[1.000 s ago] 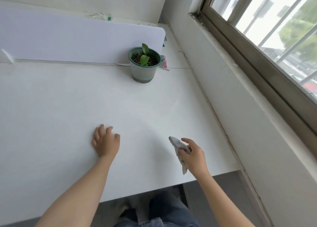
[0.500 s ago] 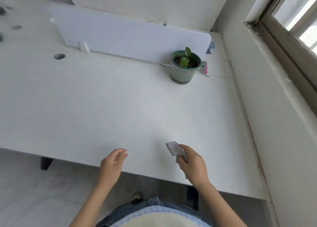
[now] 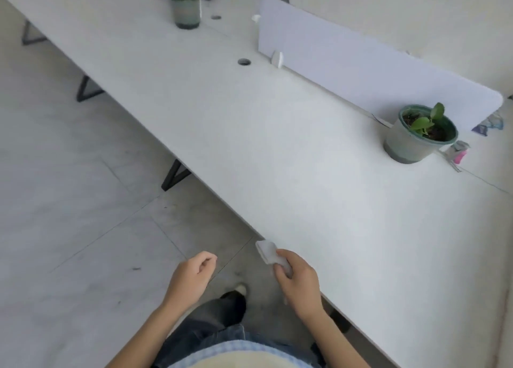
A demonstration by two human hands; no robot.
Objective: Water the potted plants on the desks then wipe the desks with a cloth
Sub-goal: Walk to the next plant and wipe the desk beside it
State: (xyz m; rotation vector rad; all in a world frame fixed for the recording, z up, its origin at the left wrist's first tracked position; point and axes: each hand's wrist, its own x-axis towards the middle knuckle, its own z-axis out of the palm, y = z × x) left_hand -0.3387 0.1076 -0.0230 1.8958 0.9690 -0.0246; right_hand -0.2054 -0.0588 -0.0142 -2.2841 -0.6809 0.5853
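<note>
Pinched by the fingers (image 3: 279,275) of the right hand (image 3: 299,282), a small folded white cloth (image 3: 267,252) is held at the near edge of the long white surface (image 3: 277,145). Nothing is held in the loosely curled left hand (image 3: 191,277).

- Bare tabletop (image 3: 277,151) is stretching wide ahead of the right fingers (image 3: 286,256).
- A potted plant (image 3: 413,142) and divider panel (image 3: 361,70) are standing well ahead and rightward, blocking that side.
</note>
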